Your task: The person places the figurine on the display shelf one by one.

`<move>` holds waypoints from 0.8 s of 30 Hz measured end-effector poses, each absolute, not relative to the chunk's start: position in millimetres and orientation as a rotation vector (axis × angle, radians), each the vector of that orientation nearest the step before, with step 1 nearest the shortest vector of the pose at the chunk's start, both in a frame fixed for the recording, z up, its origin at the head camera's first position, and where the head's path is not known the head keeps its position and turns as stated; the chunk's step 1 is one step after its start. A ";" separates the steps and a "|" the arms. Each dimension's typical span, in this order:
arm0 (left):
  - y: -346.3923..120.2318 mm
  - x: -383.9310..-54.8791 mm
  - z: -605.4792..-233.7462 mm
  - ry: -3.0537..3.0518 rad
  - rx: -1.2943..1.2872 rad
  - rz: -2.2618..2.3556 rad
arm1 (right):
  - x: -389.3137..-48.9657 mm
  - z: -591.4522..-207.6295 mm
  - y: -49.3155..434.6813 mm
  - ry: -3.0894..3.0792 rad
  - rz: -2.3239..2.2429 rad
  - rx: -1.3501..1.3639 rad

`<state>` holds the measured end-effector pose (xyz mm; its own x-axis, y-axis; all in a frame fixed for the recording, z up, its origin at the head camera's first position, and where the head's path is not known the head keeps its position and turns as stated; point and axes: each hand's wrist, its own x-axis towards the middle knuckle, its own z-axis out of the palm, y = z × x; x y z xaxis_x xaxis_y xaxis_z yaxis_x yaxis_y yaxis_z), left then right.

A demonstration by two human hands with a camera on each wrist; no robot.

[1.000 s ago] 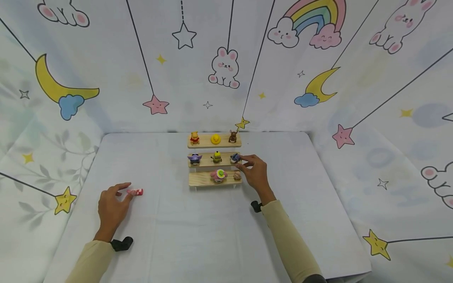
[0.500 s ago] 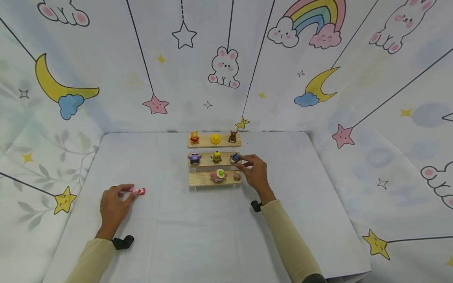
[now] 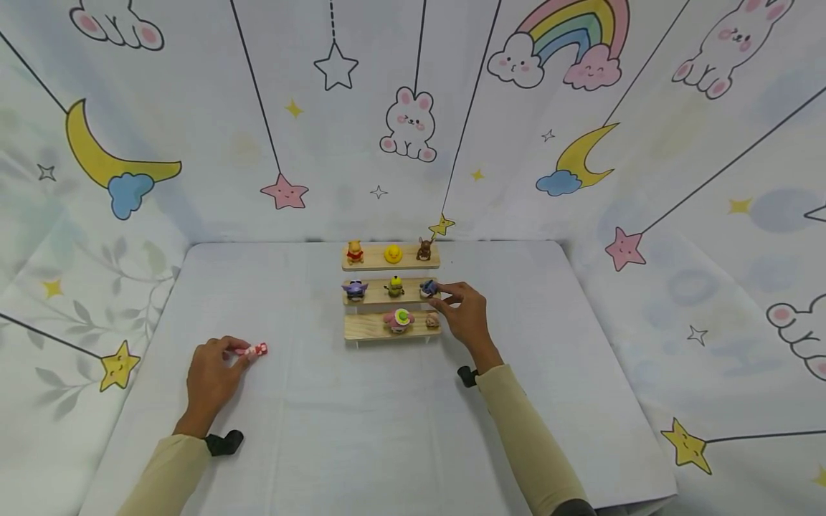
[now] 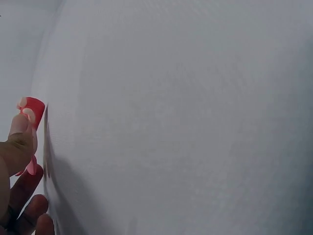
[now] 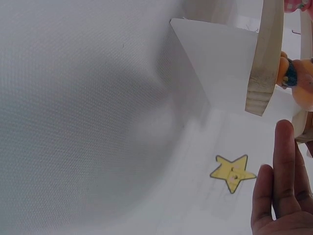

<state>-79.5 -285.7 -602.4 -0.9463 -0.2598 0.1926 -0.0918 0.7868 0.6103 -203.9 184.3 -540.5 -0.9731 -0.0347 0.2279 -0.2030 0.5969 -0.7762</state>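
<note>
My left hand (image 3: 213, 376) pinches a small red and pink figurine (image 3: 261, 349) low over the white cloth, left of the shelf. In the left wrist view the thumb lies across the figurine's side, with its red end (image 4: 35, 108) showing above. A three-tier wooden shelf (image 3: 361, 327) stands further back. At the right end of its middle tier, my right hand (image 3: 470, 315) holds a blue figurine (image 3: 428, 289) between thumb and index finger. The right wrist view shows the other fingers (image 5: 284, 166) of that hand extended; the blue figurine is hidden there.
Other figurines stand on the tiers, among them a yellow duck (image 3: 393, 254), a purple one (image 3: 355, 289) and a pink one with a green top (image 3: 400, 320). A small peach-coloured figurine (image 3: 432, 320) sits close below my right hand. Printed cloth walls (image 3: 226, 215) surround the table.
My left hand has moved slightly right, closing its fingers on the red and pink figurine, which has shifted and turned a little. My right hand has stayed at the blue figurine.
</note>
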 end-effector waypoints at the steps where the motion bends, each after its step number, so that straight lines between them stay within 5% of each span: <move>1: -284.9 -79.6 -601.7 -2.709 0.265 -0.909 | -203.9 -540.5 184.2 -2.635 1.316 0.196; 24: -247.8 -95.6 -563.1 -2.554 0.154 -1.062 | -203.6 -538.7 183.9 -2.645 1.298 0.187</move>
